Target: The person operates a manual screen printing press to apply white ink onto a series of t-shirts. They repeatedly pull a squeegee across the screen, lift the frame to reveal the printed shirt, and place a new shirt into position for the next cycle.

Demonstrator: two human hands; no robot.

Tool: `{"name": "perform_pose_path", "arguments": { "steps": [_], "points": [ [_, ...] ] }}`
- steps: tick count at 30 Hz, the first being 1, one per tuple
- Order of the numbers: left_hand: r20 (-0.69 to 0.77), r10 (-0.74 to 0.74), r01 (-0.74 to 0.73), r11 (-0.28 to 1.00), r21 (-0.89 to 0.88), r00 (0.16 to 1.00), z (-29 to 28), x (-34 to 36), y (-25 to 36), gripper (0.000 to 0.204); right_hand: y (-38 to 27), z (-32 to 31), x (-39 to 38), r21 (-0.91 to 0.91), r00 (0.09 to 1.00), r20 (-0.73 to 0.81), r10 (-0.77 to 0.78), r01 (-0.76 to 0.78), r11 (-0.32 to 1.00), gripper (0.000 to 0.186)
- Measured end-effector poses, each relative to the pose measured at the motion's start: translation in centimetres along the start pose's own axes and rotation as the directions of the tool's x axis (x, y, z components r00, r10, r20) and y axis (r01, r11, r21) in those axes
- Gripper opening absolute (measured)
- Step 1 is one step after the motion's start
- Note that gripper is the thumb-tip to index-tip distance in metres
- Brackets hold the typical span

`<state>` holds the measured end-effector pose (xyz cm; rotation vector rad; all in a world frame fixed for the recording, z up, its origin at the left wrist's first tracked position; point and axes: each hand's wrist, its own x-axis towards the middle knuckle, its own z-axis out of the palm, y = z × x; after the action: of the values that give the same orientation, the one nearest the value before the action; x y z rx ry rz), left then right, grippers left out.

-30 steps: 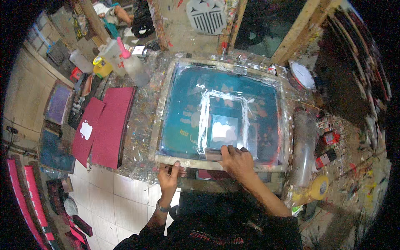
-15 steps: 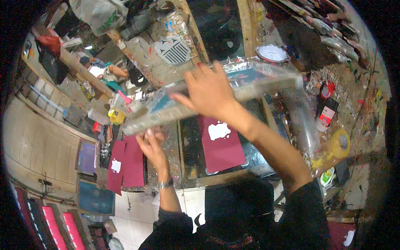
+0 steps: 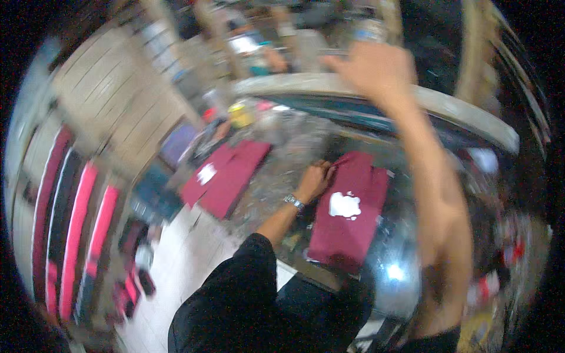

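Observation:
A maroon cloth piece (image 3: 329, 244) with a white printed blotch lies on the dark glossy board in front of me. At its upper left edge, my left hand (image 3: 315, 178) has its fingers closed on the cloth. Above the board, a printing screen (image 3: 477, 115) with a pale, thick frame is tilted up. My right hand (image 3: 382, 67) is at the top edge of this frame, with the thumb stretched out to the left; motion smears it, and its other fingers are hidden behind the frame.
More maroon cloth pieces (image 3: 250, 170), one with a white blotch, lie left on the worktable. Behind them stands a yellow container (image 3: 239, 115). Pink and dark strips (image 3: 79, 235) line the far left. A person (image 3: 247, 47) sits in the background.
The view has swung left. The screen has been tilted up off the cloth, with my right hand still at it. My left hand has gone from the frame's left end to the cloth's edge.

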<state>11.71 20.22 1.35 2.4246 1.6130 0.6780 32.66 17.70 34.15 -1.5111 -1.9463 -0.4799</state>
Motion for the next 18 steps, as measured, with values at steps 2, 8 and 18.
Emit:
{"name": "perform_pose_path", "arguments": {
  "steps": [2, 8, 18],
  "points": [
    [-0.411, -0.266, 0.180, 0.955, -0.235, 0.872, -2.9, -2.2, -2.5, 0.027, 1.6, -2.3, 1.4, -0.089, 0.999, 0.032, 0.031, -0.028, 0.996, 0.088],
    [-0.739, -0.620, 0.217, 0.784, -0.581, 0.262, -12.4, -23.0, -17.3, 0.037, 0.3, -1.2, 4.8, -0.067, 0.992, 0.108, 0.064, -0.057, 0.996, 0.084],
    [-0.017, -0.336, 0.315, 0.897, -0.310, 0.942, -5.8, -23.4, 0.9, 0.076, 0.9, -1.3, 7.8, -0.161, 0.985, 0.156, 0.077, -0.051, 0.986, 0.086]
  ]
}}
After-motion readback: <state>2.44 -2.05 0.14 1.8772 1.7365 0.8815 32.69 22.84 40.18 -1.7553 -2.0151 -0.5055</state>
